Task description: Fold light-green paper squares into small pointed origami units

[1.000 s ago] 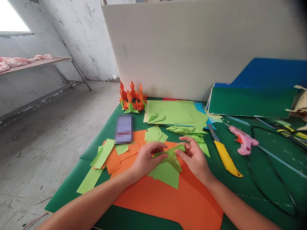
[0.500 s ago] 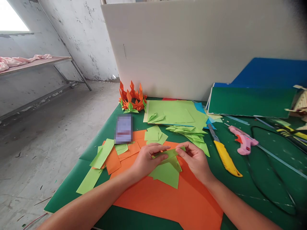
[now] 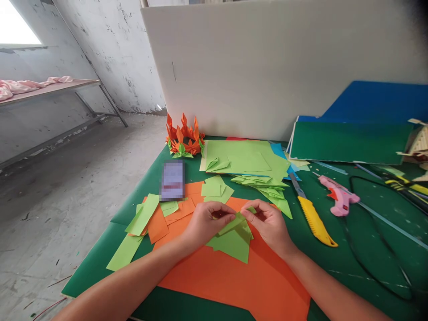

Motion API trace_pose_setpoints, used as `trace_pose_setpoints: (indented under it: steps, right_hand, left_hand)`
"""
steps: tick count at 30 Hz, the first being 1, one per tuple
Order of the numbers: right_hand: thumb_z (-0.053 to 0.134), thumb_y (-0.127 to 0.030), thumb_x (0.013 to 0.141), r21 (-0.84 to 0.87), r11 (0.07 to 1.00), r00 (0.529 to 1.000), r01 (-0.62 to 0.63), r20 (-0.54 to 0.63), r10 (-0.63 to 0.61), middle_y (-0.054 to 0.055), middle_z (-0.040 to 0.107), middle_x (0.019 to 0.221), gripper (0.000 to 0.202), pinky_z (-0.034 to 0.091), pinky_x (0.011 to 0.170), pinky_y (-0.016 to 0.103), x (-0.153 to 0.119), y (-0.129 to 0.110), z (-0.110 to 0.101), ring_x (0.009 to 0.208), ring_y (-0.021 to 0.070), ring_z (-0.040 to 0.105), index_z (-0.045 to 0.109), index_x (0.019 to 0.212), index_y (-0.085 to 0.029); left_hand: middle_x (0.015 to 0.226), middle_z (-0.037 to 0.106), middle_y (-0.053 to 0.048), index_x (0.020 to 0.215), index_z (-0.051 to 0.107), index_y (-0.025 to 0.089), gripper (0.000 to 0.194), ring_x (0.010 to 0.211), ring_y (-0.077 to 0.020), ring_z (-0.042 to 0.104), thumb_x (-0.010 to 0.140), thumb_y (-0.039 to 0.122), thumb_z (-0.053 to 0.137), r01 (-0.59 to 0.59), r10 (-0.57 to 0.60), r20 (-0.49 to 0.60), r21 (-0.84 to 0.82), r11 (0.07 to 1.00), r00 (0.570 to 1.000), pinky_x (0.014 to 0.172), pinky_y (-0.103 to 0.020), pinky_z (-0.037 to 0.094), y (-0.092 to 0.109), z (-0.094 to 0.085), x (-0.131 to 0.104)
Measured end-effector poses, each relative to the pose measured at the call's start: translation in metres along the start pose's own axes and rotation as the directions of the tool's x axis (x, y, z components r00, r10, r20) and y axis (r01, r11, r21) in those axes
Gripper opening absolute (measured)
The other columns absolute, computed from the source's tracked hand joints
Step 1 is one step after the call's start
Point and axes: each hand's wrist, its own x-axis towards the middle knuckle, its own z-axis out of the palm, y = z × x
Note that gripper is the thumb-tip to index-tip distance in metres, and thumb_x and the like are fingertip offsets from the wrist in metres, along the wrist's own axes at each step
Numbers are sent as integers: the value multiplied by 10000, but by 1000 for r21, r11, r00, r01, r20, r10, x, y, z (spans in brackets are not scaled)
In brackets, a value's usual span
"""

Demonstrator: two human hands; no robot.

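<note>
Over the middle of the orange sheet (image 3: 234,272), my left hand (image 3: 209,223) and my right hand (image 3: 269,223) face each other with fingertips close together. Both pinch one small green paper piece (image 3: 239,217), much of it hidden by the fingers. Just below the hands, loose green squares (image 3: 236,245) lie on the orange sheet. Behind the hands are small green papers (image 3: 217,188) and a stack of folded green pieces (image 3: 270,189). Farther back, larger green sheets (image 3: 240,154) hold a few folded pieces.
An orange paper crown (image 3: 183,138) stands at the back left near a blurred phone (image 3: 172,180). On the right lie a yellow cutter (image 3: 314,218) and a pink glue gun (image 3: 341,196) with its cord. Green and orange scraps (image 3: 143,216) lie left.
My right hand has shifted slightly left, bringing its fingertips closer to my left hand's. The green piece between them shows less at its right end.
</note>
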Motion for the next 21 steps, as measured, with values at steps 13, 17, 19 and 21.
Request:
trace_pose_setpoints:
  steps: [13,17,19,21]
  right_hand:
    - [707,-439,808,106,982,971,-157,196,134,26,619,791,249,478,654,274,-1,1,4,741,171,562,684,866,-198]
    - [698,-429,817,86,986,976,-145,178,128,24,613,768,243,455,634,271,-3,1,4,716,162,541,687,848,-188]
    - [695,-425,820,87,987,977,-138,175,121,20,602,748,244,442,613,265,-3,0,4,694,154,526,685,844,-183]
    - [686,-424,830,97,986,977,-133,180,114,16,590,738,243,431,599,259,-3,-2,3,680,147,512,683,848,-182]
  left_hand:
    - [779,658,1,818,644,174,161,693,-98,607,767,290,745,-25,-5,-84,-346,938,996,645,-194,490,0,7,-1]
    - [741,629,17,789,594,173,176,661,-85,582,772,268,741,-29,3,-75,-343,939,997,623,-186,471,1,8,-2]
    - [728,624,16,770,594,169,171,659,-84,577,768,260,738,-21,-4,-72,-338,941,997,622,-186,469,2,8,-2]
    - [740,633,8,774,618,165,149,674,-90,588,764,257,735,-10,-13,-66,-336,942,998,638,-191,478,3,8,-2]
